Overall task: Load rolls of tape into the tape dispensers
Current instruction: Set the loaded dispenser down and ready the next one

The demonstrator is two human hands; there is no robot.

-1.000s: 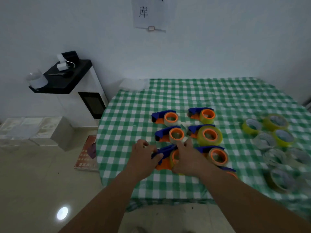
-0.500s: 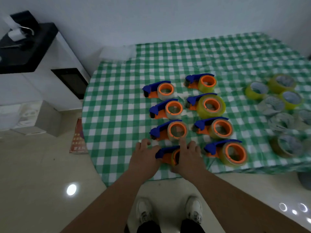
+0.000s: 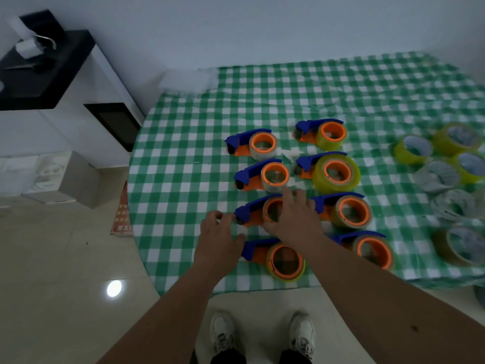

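My right hand (image 3: pixel 294 219) covers much of the third left dispenser (image 3: pixel 252 212), so I can't see its roll clearly. The loose tape rolls (image 3: pixel 451 206) at the right blur together, and the frame edge crops them.

A plain pale wall (image 3: pixel 236 27) runs behind the surface (image 3: pixel 183 179), which is draped in a green-and-white checked cloth and has a rounded left edge. To the left stands a white cabinet (image 3: pixel 78 132) with a black top (image 3: pixel 47 74) and a dark panel (image 3: pixel 115 124) in its side, and near it on the floor sit pale boxes (image 3: pixel 52 177). The glossy beige tiled floor (image 3: pixel 52 285) mirrors 1 round ceiling light (image 3: pixel 114 288), and the room is dim.
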